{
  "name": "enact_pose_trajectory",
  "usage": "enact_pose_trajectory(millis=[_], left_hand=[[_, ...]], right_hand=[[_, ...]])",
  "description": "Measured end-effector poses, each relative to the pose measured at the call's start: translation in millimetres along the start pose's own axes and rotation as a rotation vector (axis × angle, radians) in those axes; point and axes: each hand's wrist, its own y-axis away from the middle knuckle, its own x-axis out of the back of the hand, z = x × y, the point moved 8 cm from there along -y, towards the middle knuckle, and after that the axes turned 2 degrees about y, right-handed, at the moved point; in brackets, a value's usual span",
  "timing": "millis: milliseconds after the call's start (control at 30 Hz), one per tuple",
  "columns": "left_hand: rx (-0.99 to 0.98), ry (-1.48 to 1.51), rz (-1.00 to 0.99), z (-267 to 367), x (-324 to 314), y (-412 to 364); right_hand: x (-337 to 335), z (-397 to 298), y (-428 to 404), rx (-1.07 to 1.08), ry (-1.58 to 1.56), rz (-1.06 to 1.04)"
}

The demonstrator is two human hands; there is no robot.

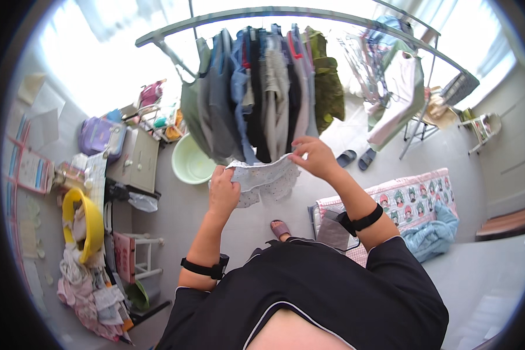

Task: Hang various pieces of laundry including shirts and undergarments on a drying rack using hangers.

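A thin white garment with small dark specks is stretched by its upper edge between both hands. My left hand pinches one end of that edge, and my right hand grips the other with thumb and fingers. Its lower part hangs loose with a ruffled hem. Just beyond it, a row of clothes on hangers hangs close together from the metal rail of a drying rack. The garment's exact kind is unclear.
A pale green basin stands on the floor to the left. Farther left are a drawer cabinet, a yellow basin and piled clothes. Dark slippers and a patterned mat lie to the right.
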Motion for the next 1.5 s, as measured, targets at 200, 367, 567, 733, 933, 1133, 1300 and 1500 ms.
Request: enact_pose_trajectory(millis=[200,367,567,733,933,1133,1300,1500], left_hand=[[-0.179,0.091,0.018,69.5,-35.0,-44.6],[-0.228,0.078,-0.021,101.4,-56.3,-71.5],[-0.242,0.07,-0.123,120.2,-87.2,-95.2],[-0.238,0.072,-0.135,122.9,-100.5,-104.9],[-0.226,0.098,-0.145,130.3,-111.8,-113.4],[-0.256,0.078,-0.132,135.7,-114.0,-116.5],[-0.254,0.059,-0.124,132.0,-112.2,-115.8],[-0.271,0.046,-0.098,126.4,-99.9,-108.8]], right_hand=[[127.9,92.9,18.3,-0.166,0.128,0.476],[195.7,183.0,22.4,-0.394,0.405,0.665],[234.7,268.6,-4.1,-0.542,0.429,0.674],[233.3,280.3,-35.5,-0.577,0.442,0.602],[219.6,316.4,-50.9,-0.862,0.286,0.332],[215.8,310.9,-57.5,-0.902,0.291,0.303],[210.6,322.4,-60.1,-0.868,0.272,0.274],[239.9,280.3,-47.3,-0.483,0.453,0.751]])
